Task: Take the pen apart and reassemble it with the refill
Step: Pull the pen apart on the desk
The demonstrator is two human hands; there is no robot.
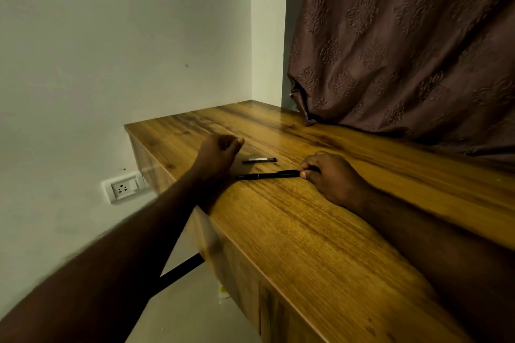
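A black pen lies flat on the wooden table, pointing left to right. My right hand pinches the pen's right end between thumb and fingers. A shorter dark piece with a pale band, maybe a cap or refill case, lies just beyond the pen. My left hand hovers to the left of both, fingers curled in a loose fist with nothing visible in it; its wrist covers the pen's left tip.
A brown patterned curtain hangs down onto the table's far right side. A white wall with a socket plate stands to the left, past the table's left edge. The floor lies below.
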